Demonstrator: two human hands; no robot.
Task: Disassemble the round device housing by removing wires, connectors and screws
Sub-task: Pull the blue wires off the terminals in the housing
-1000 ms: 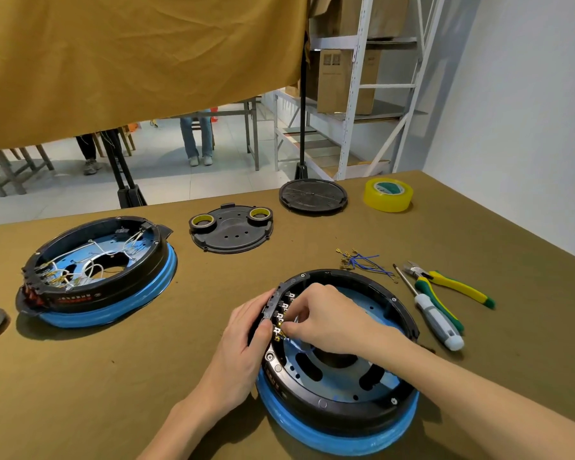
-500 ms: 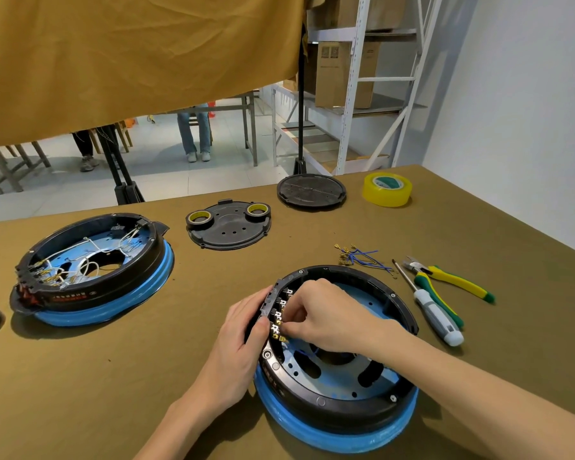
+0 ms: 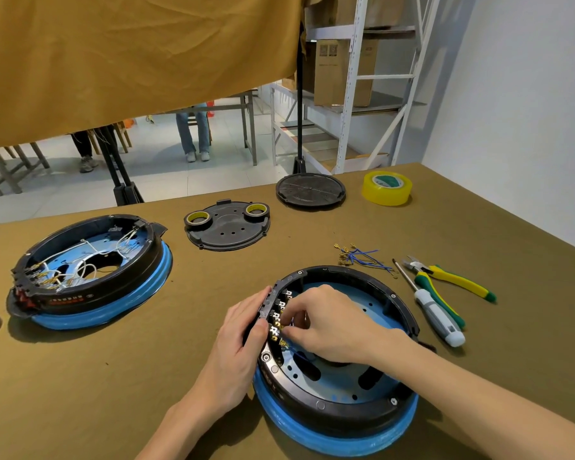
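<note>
my left hand (image 3: 238, 346) grips the outer rim of the round housing (image 3: 339, 370), fingers curled over its edge beside the connector row (image 3: 278, 322). my right hand (image 3: 332, 327) reaches inside, fingers pinching a connector there. removed wires (image 3: 359, 257), screwdriver (image 3: 435, 313) and pliers (image 3: 452, 280) lie on the table (image 3: 113, 376) beyond my right fingers.

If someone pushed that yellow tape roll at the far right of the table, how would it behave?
The tape roll lies flat on the table, so it would probably slide, not roll. It looks hollow, likely light. Stood on edge, it might roll.
</note>
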